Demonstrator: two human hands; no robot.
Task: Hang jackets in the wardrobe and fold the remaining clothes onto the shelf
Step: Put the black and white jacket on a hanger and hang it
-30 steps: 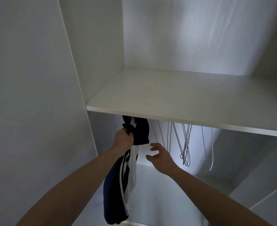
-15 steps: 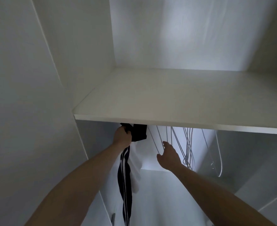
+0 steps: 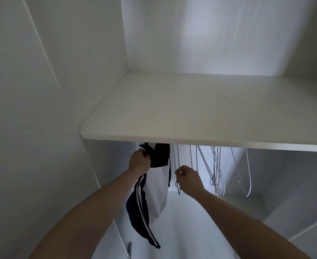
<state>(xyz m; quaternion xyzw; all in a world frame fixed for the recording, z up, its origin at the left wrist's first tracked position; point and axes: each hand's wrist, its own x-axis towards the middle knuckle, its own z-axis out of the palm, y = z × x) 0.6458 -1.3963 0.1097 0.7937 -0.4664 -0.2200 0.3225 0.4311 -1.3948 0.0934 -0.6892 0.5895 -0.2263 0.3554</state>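
While the navy-and-white jacket point(image 3: 155, 186) hangs just under the front edge of the wardrobe shelf point(image 3: 200, 116), at the left end of the hanging space, my left hand point(image 3: 139, 162) has a closed grip on its dark collar area, fingers curled round the bunched fabric. Its white body drops straight below my wrist, and a navy sleeve with two white stripes trails lower still, ending in a dark cuff near the bottom of the view. Whether the jacket's hanger sits on a rail I cannot tell, since the shelf hides that part.

Just to the right of the jacket, my right hand point(image 3: 189, 177) pinches the nearest empty wire hanger point(image 3: 178, 174), thumb and fingers curled round its thin wire, close beside the white fabric. Further right hang more empty wire hangers point(image 3: 217, 172), bunched together, and a last pair point(image 3: 244, 174) hangs apart from them.

Both my bare forearms reach up from below. White wardrobe panels point(image 3: 32, 128) enclose everything.
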